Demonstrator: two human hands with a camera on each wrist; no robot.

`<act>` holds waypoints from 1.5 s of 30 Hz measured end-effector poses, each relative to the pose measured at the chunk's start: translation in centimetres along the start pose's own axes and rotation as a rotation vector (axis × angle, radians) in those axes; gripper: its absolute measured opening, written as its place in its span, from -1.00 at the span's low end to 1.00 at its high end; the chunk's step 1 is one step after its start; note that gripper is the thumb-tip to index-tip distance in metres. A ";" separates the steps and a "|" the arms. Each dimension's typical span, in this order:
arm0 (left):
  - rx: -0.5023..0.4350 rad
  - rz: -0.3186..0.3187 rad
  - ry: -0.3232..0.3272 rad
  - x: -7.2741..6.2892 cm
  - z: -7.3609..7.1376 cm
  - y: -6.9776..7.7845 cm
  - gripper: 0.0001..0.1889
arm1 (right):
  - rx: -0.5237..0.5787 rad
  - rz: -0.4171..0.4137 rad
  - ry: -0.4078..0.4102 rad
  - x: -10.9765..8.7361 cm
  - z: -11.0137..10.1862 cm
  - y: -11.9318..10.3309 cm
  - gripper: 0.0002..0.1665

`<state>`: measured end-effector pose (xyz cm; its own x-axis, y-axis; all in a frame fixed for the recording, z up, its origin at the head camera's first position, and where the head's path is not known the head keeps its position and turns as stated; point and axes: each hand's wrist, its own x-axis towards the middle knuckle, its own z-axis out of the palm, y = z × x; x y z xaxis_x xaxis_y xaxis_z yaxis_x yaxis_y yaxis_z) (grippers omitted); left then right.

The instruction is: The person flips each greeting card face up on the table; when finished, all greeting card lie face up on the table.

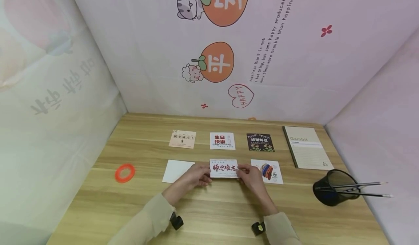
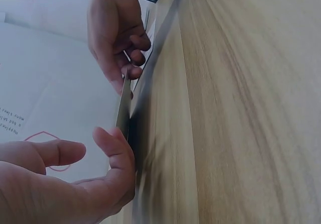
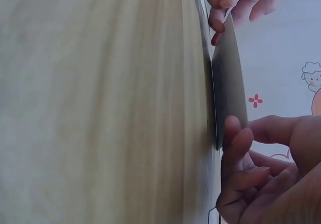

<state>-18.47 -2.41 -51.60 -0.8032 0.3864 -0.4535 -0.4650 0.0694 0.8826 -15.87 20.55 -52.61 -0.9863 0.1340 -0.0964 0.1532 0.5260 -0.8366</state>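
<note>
A white card with red Chinese characters (image 1: pixel 224 168) is raised slightly off the wooden table, between both hands. At its right edge my right hand (image 1: pixel 251 176) pinches it between thumb and fingers; the right wrist view shows the card's plain underside (image 3: pixel 229 86). My left hand (image 1: pixel 195 174) is at the left edge, fingertips against the card and thumb (image 2: pixel 67 152) standing apart from them. Beside the left hand lies a blank white card (image 1: pixel 175 170). Partly behind the right hand is a white card with a colourful picture (image 1: pixel 274 175).
At the back lie a peach card (image 1: pixel 182 139), a birthday card (image 1: pixel 222 141) and a dark floral card (image 1: pixel 260 142). An orange-red ring (image 1: pixel 132 173) is at left. On the right are a notebook (image 1: pixel 309 154) and a black mesh cup (image 1: pixel 327 197) tipped over with pencils (image 1: pixel 366 194).
</note>
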 end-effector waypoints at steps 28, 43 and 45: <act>0.897 0.434 0.334 -4.9 -4.5 0.5 -0.76 | -0.189 -0.104 -0.109 -1.0 0.7 -2.5 -0.74; 1.153 0.372 0.301 -6.6 -10.2 -2.1 -0.16 | -0.160 -0.308 -0.241 -1.7 5.5 -6.2 -0.63; 1.139 0.342 0.280 -6.6 -10.3 -2.4 -0.14 | -0.163 -0.324 -0.271 -1.7 6.1 -6.9 -0.58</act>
<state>-15.88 -14.64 -52.00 -0.9380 0.3407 -0.0637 0.2652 0.8237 0.5013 -15.61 11.58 -49.99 -0.9621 -0.2728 0.0004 -0.1797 0.6325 -0.7535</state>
